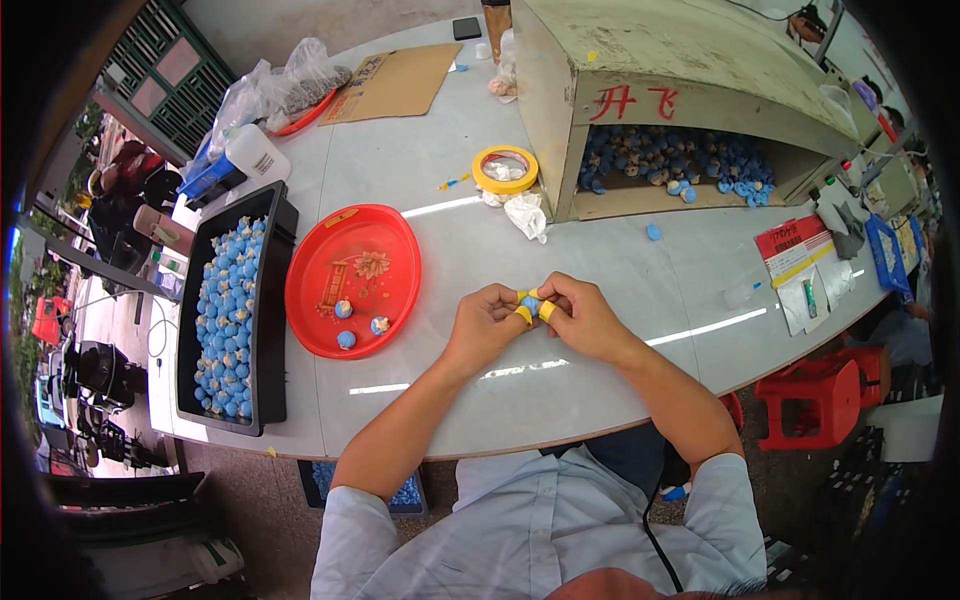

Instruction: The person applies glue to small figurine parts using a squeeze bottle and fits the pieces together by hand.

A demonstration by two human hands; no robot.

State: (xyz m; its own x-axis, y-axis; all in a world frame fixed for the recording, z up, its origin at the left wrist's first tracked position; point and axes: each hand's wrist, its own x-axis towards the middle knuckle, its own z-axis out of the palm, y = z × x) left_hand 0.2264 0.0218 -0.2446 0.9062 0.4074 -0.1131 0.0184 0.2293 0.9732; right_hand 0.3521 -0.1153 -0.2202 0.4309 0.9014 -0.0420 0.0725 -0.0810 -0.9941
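Fingers [522,312] of both hands pinched together on a small blue ball [530,302], yellow tape wrapped round the fingertips. Left hand [487,322] and right hand [580,315] meeting above the white worktop [480,230], the ball held between them near the front edge. Just left of the hands, a red oval tray [395,235] with three similar blue pieces [362,324] lying near its lower rim. Farther left, touching the tray's side, a long black tray [272,300] packed with many blue balls. Beyond the hands, a roll of yellow tape [505,169] with crumpled white paper [526,213] beside it. Behind that, an open-fronted wooden box [640,60] holding a heap of blue pieces, one stray blue piece [654,232] on the worktop in front of it. At the far left corner, a white plastic bottle [258,152], clear plastic bags [290,85] and a flat sheet of cardboard [405,80]. To the right, a red and yellow printed card [795,245] and small packets. Nothing lying between the hands and the red tray. Under the worktop on the right, a red plastic stool [825,385].
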